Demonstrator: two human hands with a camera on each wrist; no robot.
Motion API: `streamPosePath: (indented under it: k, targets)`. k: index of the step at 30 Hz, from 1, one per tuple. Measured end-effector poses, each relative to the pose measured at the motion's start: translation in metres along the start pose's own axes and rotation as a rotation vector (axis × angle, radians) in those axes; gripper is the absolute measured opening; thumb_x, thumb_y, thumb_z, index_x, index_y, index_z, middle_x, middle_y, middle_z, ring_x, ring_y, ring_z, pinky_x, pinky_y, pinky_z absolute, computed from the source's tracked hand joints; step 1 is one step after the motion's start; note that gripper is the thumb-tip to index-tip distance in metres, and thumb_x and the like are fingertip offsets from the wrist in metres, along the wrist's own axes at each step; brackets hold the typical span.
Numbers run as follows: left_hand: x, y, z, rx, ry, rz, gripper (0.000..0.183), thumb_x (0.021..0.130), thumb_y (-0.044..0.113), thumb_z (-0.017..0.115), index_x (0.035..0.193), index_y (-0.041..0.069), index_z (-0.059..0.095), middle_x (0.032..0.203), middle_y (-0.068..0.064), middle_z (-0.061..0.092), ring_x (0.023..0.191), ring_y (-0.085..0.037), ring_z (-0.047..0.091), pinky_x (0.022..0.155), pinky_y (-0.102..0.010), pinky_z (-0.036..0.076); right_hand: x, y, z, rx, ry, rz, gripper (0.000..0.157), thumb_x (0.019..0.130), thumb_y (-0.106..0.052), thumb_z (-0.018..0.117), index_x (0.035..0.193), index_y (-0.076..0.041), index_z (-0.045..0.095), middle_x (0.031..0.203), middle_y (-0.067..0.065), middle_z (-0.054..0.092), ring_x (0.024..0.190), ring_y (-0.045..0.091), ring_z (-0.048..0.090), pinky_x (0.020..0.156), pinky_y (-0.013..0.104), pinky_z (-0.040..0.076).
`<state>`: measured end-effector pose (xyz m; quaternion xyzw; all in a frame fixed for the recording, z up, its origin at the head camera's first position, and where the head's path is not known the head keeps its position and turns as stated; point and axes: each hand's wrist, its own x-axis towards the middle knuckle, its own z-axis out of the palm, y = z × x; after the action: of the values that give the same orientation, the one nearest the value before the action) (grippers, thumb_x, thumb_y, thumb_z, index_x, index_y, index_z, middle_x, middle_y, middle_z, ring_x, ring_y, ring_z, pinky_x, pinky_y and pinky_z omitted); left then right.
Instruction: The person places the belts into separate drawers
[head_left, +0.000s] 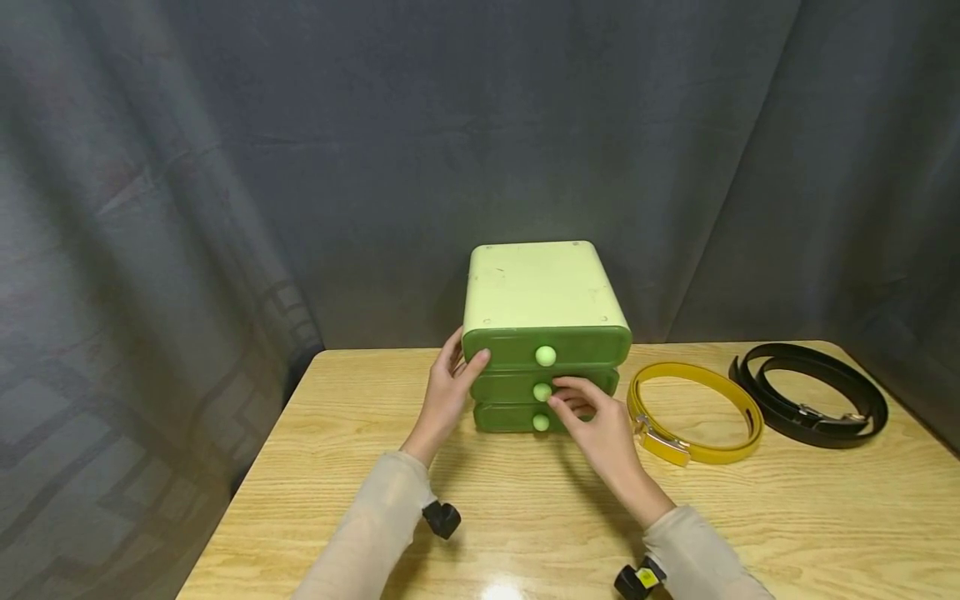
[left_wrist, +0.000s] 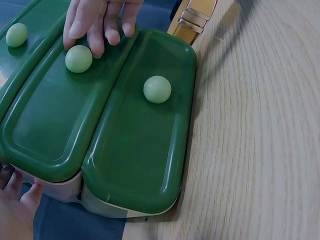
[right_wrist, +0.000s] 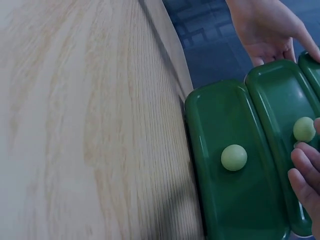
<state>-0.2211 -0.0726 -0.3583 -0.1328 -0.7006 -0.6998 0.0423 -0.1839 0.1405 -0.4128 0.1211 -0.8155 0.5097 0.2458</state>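
A small drawer cabinet (head_left: 542,283) with a pale green shell and three dark green drawer fronts stands on the table, every drawer closed. My left hand (head_left: 444,398) rests against its left side, thumb on the top drawer front (head_left: 506,346), fingers along the side wall. At the middle drawer (left_wrist: 50,125), my right hand (head_left: 602,423) has its thumb and forefinger tips right beside the round pale green knob (right_wrist: 304,129). Its other fingers (right_wrist: 302,185) are loosely bent in front of the drawer. The bottom drawer (right_wrist: 240,200) carries a matching knob (left_wrist: 157,89).
To the right of the cabinet lies a coiled yellow belt (head_left: 723,454) with a metal buckle. Beyond it is a coiled black belt (head_left: 832,433). Both are on the light wooden table (head_left: 525,517). A dark grey curtain (head_left: 450,150) hangs behind.
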Motion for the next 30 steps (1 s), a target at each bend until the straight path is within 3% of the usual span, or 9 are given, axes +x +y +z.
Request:
streamPosePath:
  k: [10,18,30]
  targets:
    - [0.000,0.001,-0.001,0.016,-0.019,-0.005,0.063,0.101,0.017,0.058,0.154,0.001,0.028,0.155,-0.020,0.034,0.140,-0.032,0.037,0.113,-0.041,0.035,0.000,0.000,0.009,0.020,-0.016,0.021,0.027,0.086,-0.008,0.078,0.112,-0.006,0.070,0.092,0.003,0.073,0.081,0.015,0.069,0.069,0.025,0.056]
    - [0.013,-0.027,-0.006,0.016,-0.036,-0.017,0.065,0.101,0.022,0.059,0.156,0.009,0.028,0.155,-0.016,0.035,0.134,-0.034,0.046,0.108,-0.043,0.041,0.001,-0.002,0.014,0.049,0.009,0.038,0.025,0.084,-0.007,0.080,0.106,-0.006,0.070,0.089,0.003,0.074,0.079,0.015,0.070,0.068,0.024,0.056]
    - [0.013,-0.023,-0.009,0.024,-0.015,-0.010,0.066,0.097,0.028,0.066,0.153,0.011,0.036,0.150,-0.016,0.042,0.125,-0.035,0.055,0.105,-0.043,0.044,0.002,-0.005,0.016,0.040,0.037,0.065,0.017,0.083,-0.007,0.081,0.098,-0.006,0.072,0.085,0.003,0.074,0.075,0.016,0.070,0.069,0.026,0.057]
